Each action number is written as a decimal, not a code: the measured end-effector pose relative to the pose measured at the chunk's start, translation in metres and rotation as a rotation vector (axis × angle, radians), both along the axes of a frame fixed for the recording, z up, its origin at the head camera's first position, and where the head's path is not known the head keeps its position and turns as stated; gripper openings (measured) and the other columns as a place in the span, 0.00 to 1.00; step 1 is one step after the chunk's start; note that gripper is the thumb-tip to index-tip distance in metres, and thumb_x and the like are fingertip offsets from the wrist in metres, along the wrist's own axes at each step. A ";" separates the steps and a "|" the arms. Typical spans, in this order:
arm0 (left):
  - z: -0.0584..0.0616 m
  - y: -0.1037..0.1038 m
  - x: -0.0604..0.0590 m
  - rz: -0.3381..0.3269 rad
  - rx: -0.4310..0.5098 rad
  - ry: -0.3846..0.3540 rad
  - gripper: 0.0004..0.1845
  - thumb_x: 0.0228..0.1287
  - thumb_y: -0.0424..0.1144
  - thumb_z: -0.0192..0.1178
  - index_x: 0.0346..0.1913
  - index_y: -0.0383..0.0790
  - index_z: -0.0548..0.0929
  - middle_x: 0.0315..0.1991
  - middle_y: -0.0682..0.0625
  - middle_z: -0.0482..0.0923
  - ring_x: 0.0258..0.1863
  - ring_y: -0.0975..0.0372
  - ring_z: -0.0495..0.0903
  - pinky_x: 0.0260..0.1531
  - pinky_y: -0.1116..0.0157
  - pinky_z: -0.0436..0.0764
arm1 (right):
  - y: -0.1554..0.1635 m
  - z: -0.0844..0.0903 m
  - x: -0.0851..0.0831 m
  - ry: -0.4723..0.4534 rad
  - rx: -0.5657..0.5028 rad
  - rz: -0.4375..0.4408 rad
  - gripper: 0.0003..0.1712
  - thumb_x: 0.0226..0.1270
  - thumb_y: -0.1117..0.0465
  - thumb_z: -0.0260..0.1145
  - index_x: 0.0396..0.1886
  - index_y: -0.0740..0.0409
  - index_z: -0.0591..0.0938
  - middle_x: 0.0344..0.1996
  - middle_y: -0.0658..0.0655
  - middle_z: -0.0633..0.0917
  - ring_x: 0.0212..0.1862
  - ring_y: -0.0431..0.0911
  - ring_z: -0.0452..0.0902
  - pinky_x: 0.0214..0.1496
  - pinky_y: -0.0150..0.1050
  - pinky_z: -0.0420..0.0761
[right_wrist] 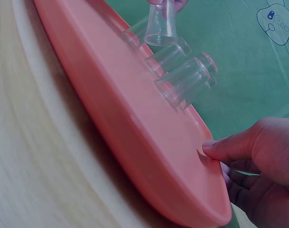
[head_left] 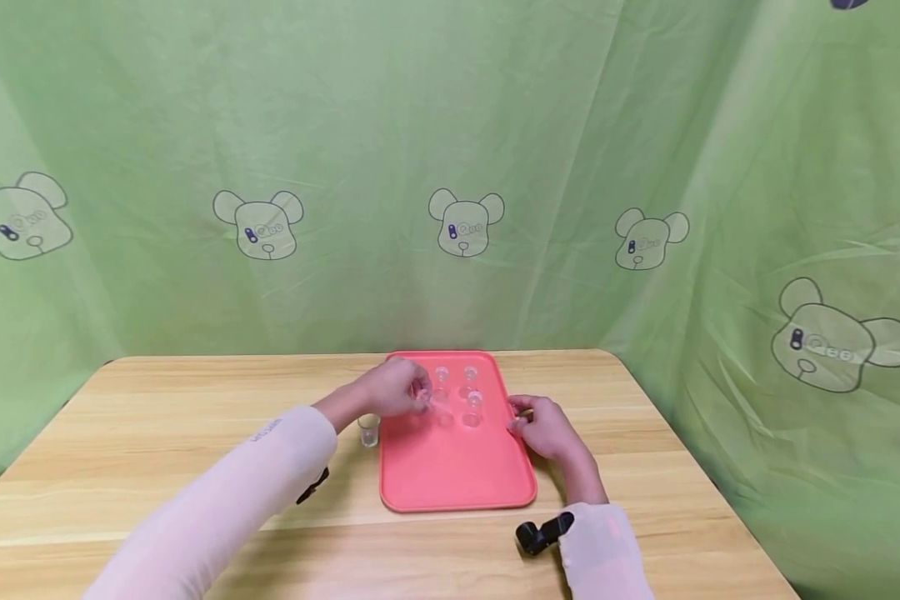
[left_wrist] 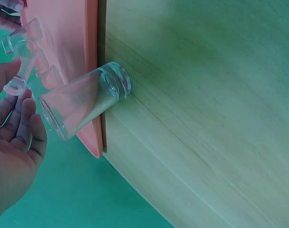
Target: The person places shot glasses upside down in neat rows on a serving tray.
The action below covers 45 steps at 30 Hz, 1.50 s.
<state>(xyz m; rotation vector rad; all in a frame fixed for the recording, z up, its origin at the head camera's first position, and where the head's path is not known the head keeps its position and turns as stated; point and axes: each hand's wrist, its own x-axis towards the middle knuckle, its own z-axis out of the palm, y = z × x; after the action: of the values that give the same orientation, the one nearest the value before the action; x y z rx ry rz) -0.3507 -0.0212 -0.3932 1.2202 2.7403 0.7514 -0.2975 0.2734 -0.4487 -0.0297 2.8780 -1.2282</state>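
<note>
My left hand (head_left: 399,387) pinches a small clear shot glass (left_wrist: 22,66) by its thick base, over the red tray (head_left: 457,479). The held glass is tilted, with its open end away from the fingers. Several similar glasses (right_wrist: 185,80) stand mouth down on the tray, bases up; they partly overlap in the wrist views. Off the tray's left edge, an upright shot glass (left_wrist: 87,99) stands on the table near my left wrist. My right hand (head_left: 546,427) grips the tray's right rim, thumb on top and the other fingers lower at the outer side, partly hidden.
The wooden table (head_left: 157,467) bears the tray near its far edge. A green curtain (head_left: 360,283) with bear-head prints hangs behind and along the sides. Black wrist devices (head_left: 543,533) sit at both sleeves.
</note>
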 end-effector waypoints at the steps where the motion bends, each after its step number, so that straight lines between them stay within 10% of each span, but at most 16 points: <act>1: 0.000 0.001 0.000 0.002 0.005 0.006 0.03 0.58 0.30 0.66 0.31 0.41 0.84 0.26 0.54 0.79 0.27 0.66 0.74 0.32 0.69 0.77 | 0.000 0.000 0.000 0.000 0.000 0.000 0.26 0.69 0.72 0.63 0.67 0.68 0.77 0.49 0.61 0.84 0.40 0.49 0.78 0.46 0.41 0.83; 45: -0.009 0.017 0.004 0.068 -0.030 0.000 0.16 0.63 0.39 0.71 0.53 0.41 0.86 0.46 0.52 0.84 0.41 0.62 0.80 0.44 0.65 0.80 | -0.002 0.004 0.003 -0.013 -0.003 0.000 0.26 0.70 0.72 0.63 0.67 0.67 0.77 0.48 0.61 0.83 0.41 0.50 0.77 0.46 0.41 0.81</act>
<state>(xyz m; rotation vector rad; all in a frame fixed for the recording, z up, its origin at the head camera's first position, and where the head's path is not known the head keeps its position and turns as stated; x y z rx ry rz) -0.3466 -0.0044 -0.4021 1.1268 2.7951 0.7128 -0.2942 0.2714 -0.4452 -0.0214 2.8648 -1.2277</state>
